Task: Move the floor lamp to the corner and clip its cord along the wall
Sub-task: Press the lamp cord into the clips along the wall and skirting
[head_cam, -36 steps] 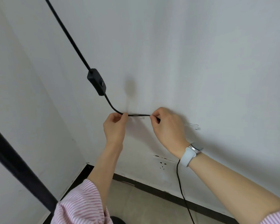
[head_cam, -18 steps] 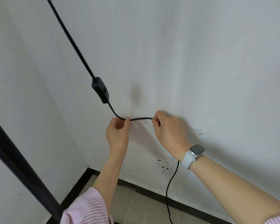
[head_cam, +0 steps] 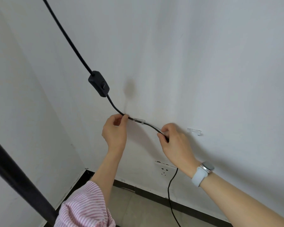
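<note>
A black lamp cord [head_cam: 72, 45] comes down from the upper left through an inline switch [head_cam: 99, 83] and runs across the white wall. It passes through a clear clip [head_cam: 139, 120] stuck on the wall. My left hand [head_cam: 116, 131] pinches the cord just left of that clip. My right hand [head_cam: 174, 141] grips the cord to the clip's right, and the cord hangs down from it to the floor. A second clear clip [head_cam: 194, 131] sits empty on the wall further right. The black lamp pole [head_cam: 18, 179] slants across the lower left.
A white wall socket [head_cam: 165, 168] sits low on the wall under my right hand. A dark skirting board [head_cam: 154, 194] runs along the grey floor into the corner at left. My right wrist wears a white watch [head_cam: 203, 172].
My right hand has slid to the right and down along the cord, away from my left hand. The cord now lies in the first clear clip, which shows between my hands.
</note>
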